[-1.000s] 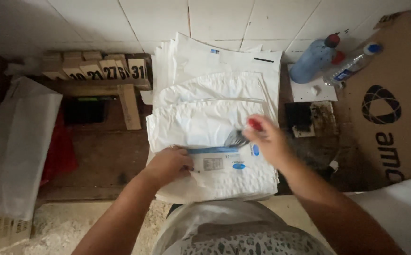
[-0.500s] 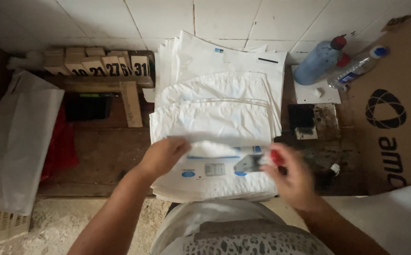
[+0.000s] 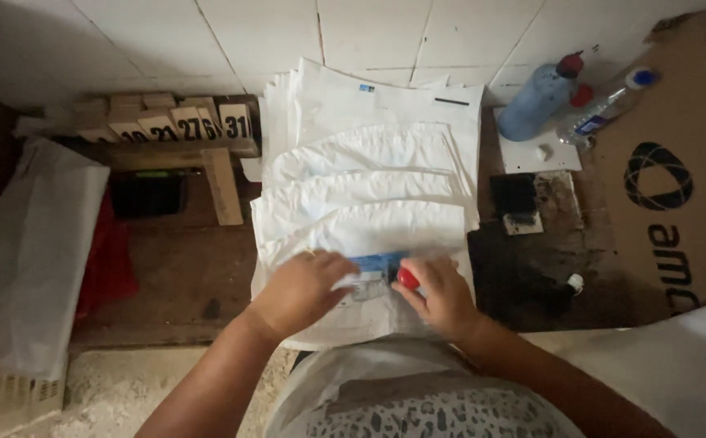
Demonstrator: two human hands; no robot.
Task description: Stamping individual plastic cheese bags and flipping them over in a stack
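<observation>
My left hand presses flat, grip open, on the blue-printed label atop white folded bags; my right hand pinches a small red object.

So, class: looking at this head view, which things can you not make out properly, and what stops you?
- Blue label: head view, mostly covered by left hand and right hand.
- Red object in right hand: too small to identify.
- Cardboard sheet: cut off by right edge.
</observation>
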